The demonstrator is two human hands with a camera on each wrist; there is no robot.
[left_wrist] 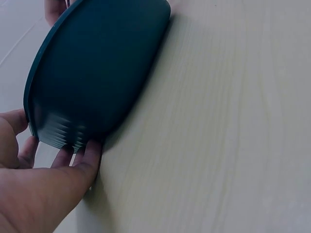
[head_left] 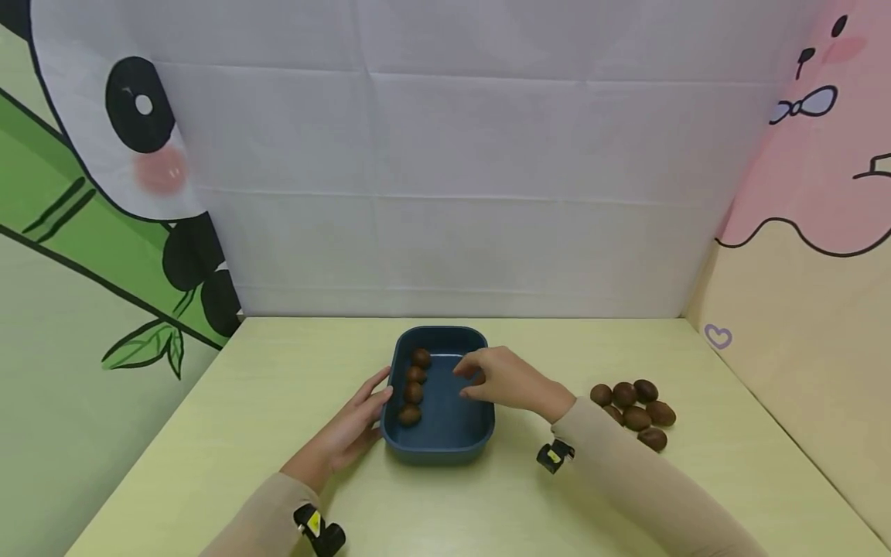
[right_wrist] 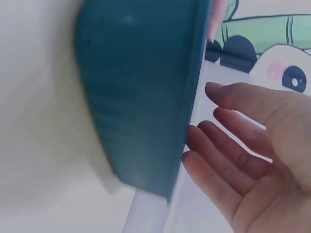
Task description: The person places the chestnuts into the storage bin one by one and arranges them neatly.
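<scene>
A dark blue rectangular box (head_left: 445, 449) stands on the table, with several brown chestnuts (head_left: 413, 392) lined up along its inner left side. My left hand (head_left: 351, 433) touches the box's outer left wall. In the left wrist view, the fingertips (left_wrist: 90, 153) of that hand press against the wall with its ribbed patch. Over the right part of the box is my right hand (head_left: 511, 379), thumb and fingers apart. The right wrist view shows this hand (right_wrist: 252, 145) beside the rim, its fingers loosely bent and nothing between them.
A loose group of several more chestnuts (head_left: 636, 418) lies on the table at the right, beyond my right forearm. The pale wooden table (head_left: 557, 495) ends at a white cloth backdrop (head_left: 473, 193). Painted walls flank both sides.
</scene>
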